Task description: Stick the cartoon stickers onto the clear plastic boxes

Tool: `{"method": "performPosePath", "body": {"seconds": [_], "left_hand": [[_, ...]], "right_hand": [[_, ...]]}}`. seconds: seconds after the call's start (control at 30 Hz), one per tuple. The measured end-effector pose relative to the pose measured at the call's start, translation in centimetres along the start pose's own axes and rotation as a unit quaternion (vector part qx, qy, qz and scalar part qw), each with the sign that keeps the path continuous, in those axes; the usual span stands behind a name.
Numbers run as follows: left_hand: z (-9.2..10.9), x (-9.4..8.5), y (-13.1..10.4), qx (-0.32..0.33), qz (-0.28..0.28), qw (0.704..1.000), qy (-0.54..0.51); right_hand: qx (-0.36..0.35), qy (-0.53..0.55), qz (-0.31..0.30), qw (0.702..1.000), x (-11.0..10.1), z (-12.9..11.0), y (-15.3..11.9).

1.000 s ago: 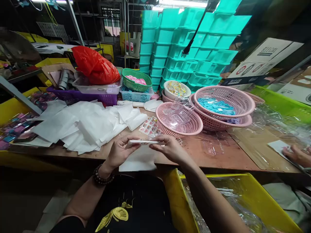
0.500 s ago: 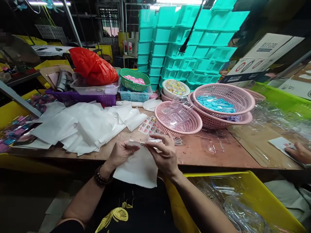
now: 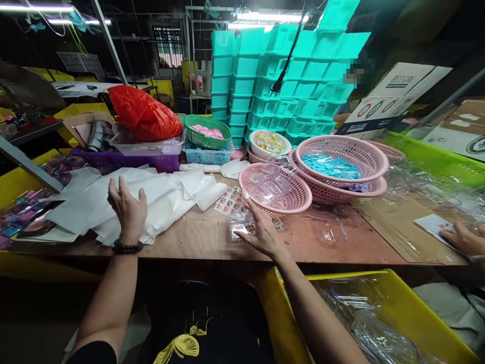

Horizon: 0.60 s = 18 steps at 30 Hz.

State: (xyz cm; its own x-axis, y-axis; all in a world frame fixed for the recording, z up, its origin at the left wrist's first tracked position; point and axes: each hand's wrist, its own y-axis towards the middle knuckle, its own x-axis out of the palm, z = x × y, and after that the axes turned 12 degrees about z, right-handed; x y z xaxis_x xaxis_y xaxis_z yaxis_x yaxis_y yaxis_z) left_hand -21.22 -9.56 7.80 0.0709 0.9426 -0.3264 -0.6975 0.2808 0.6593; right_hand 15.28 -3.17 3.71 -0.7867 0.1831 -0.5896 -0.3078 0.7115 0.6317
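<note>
My left hand [image 3: 128, 211] is raised over the spread pile of white paper sheets [image 3: 166, 194], fingers apart and nothing in it. Near the middle of the table, my right hand [image 3: 263, 233] reaches forward with thumb and forefinger spread. Just beyond its thumb lies a small clear plastic case [image 3: 235, 227]; whether they touch I cannot tell. Printed sticker sheets [image 3: 229, 199] lie behind it, partly under a pink basket [image 3: 275, 206] with clear plastic pieces inside.
More pink baskets [image 3: 341, 194] with blue pieces stand at right. A yellow bin [image 3: 417, 313] of clear plastic parts sits below the table edge. Another person's hand [image 3: 464, 237] rests on a white card at far right. Teal bins [image 3: 273, 76] are stacked behind.
Both hands held a white sheet together; now it is out of them. My left hand has moved left over the paper pile and opened, while my right hand has opened near the clear case.
</note>
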Motion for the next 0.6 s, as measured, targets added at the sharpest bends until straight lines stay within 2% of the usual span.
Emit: {"method": "performPosePath", "body": {"seconds": [0.03,0.07,0.1,0.13,0.17,0.2,0.23,0.27,0.33,0.43,0.53,0.6], "left_hand": [[1.0,0.0,-2.2,-0.004,0.003,0.999,-0.051],[2.1,0.2,-4.8,-0.038,-0.029,0.992,-0.118],[3.2,0.5,-7.5,-0.096,-0.101,0.971,-0.192],[4.3,0.9,-10.3,-0.171,-0.217,0.926,-0.258],[5.3,1.5,-12.9,-0.264,-0.321,0.857,-0.304],[6.2,2.2,-15.1,-0.354,-0.398,0.779,-0.330],[6.8,2.9,-16.7,-0.382,-0.428,0.748,-0.334],[7.3,3.5,-17.9,-0.396,-0.438,0.731,-0.342],[8.0,4.7,-18.7,-0.407,-0.443,0.714,-0.356],[8.6,5.5,-17.7,-0.417,-0.442,0.694,-0.386],[9.3,5.3,-16.3,-0.423,-0.437,0.679,-0.411],[9.6,4.9,-15.8,-0.433,-0.454,0.651,-0.427]], "right_hand": [[-0.013,-0.027,-0.015,0.999,0.6,0.4,-0.2],[-0.015,-0.044,-0.022,0.999,1.1,0.7,-0.5],[-0.011,-0.050,-0.023,0.998,1.7,0.9,-0.7],[-0.003,-0.048,-0.014,0.999,2.2,1.0,-0.8],[0.004,-0.040,0.001,0.999,2.6,1.0,-1.0],[0.012,-0.027,0.021,0.999,3.0,1.0,-1.2],[0.019,-0.012,0.042,0.999,3.4,0.9,-1.4],[0.026,0.003,0.063,0.998,3.8,0.8,-1.7],[0.034,0.027,0.097,0.994,4.4,0.5,-2.2],[0.027,0.033,0.118,0.992,5.4,0.1,-2.9],[-0.010,0.021,0.117,0.993,6.0,0.0,-3.4],[-0.043,0.021,0.100,0.994,6.0,0.0,-3.4]]}}
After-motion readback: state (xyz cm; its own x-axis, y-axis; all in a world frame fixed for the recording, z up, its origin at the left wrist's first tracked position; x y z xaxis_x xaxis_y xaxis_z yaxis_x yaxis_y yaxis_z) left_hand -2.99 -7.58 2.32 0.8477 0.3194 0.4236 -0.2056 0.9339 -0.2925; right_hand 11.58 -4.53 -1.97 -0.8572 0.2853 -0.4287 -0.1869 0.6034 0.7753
